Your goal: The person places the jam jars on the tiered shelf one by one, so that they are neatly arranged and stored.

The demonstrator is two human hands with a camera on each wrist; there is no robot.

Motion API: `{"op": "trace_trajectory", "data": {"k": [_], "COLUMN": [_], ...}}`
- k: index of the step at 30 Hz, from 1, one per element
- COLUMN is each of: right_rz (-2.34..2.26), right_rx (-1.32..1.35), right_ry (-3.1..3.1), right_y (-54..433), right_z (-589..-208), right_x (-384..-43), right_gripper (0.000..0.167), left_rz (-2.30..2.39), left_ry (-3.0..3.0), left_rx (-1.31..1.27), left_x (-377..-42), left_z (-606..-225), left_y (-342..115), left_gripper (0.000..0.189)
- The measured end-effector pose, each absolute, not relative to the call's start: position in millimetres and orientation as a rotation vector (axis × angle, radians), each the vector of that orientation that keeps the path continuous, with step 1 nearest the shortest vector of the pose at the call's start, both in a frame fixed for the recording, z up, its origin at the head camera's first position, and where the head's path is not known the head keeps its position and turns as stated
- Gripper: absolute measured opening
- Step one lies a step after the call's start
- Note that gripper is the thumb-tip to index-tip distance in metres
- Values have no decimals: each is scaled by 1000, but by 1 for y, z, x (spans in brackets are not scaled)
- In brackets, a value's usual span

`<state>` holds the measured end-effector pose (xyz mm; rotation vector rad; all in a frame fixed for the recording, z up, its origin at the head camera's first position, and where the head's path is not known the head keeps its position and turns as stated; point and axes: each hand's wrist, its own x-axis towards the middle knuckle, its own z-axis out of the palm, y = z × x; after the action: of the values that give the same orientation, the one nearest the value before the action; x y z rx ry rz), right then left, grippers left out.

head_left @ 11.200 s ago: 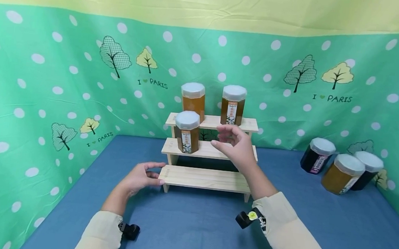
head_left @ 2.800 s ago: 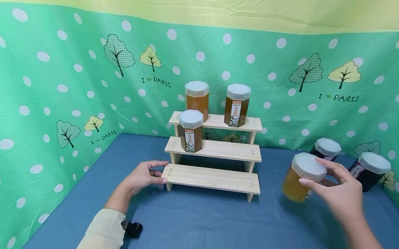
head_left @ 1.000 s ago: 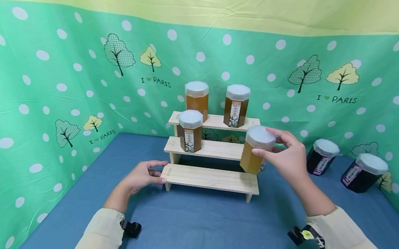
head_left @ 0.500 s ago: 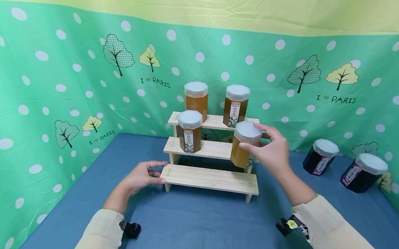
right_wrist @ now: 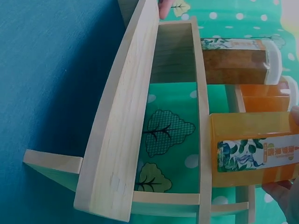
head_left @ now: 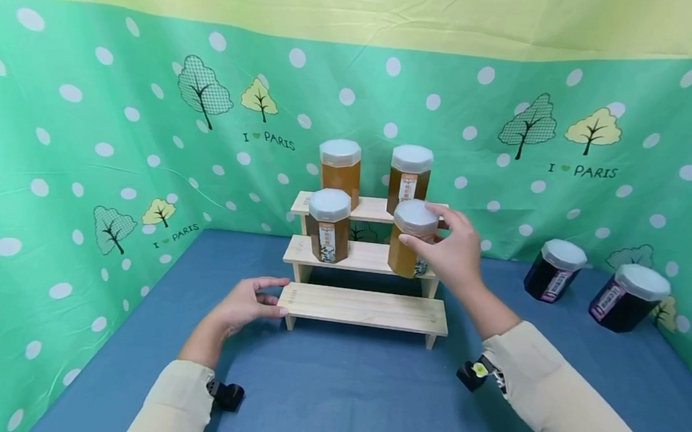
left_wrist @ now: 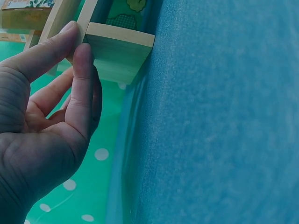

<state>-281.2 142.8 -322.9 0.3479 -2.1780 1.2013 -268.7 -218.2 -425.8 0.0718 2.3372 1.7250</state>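
Observation:
A stepped wooden display stand (head_left: 363,307) with three tiers stands on the blue cloth. My left hand (head_left: 245,307) pinches the left end of its lowest step between thumb and fingers, closer up in the left wrist view (left_wrist: 56,107). With thumb and fingers round the upper part, my right hand (head_left: 456,254) holds an amber honey jar (head_left: 405,255) upright at the right of the middle step. The right wrist view shows that jar's base (right_wrist: 215,149) at the step's edge; whether it bears on the wood I cannot tell. A brown honey jar (head_left: 329,241) stands on the same step's left.
On the top step stand an orange honey jar (head_left: 340,177) and a brown labelled jar (head_left: 408,180). Two dark jars, one nearer the stand (head_left: 552,281) and one further right (head_left: 622,305), are on the cloth. A green dotted curtain (head_left: 356,106) hangs behind.
My right hand, earlier empty by the middle step, took the amber jar from the group at the right and carried it left to that step. My left hand stayed at the stand.

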Motion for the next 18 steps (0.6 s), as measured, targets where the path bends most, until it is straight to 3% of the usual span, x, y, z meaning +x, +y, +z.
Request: {"op": "trace_trajectory", "data": {"k": [18], "right_rz": [967], "right_rx": [358], "right_ry": [-2122], "right_y": [128], "right_z": [-328], "right_x": [-293], "right_gripper": [66], "left_rz": [1723], "left_ry": [2333], "left_rx": [80], "left_x": [-267], "left_z": [-424], "left_y": [-218], "left_gripper": [68]}}
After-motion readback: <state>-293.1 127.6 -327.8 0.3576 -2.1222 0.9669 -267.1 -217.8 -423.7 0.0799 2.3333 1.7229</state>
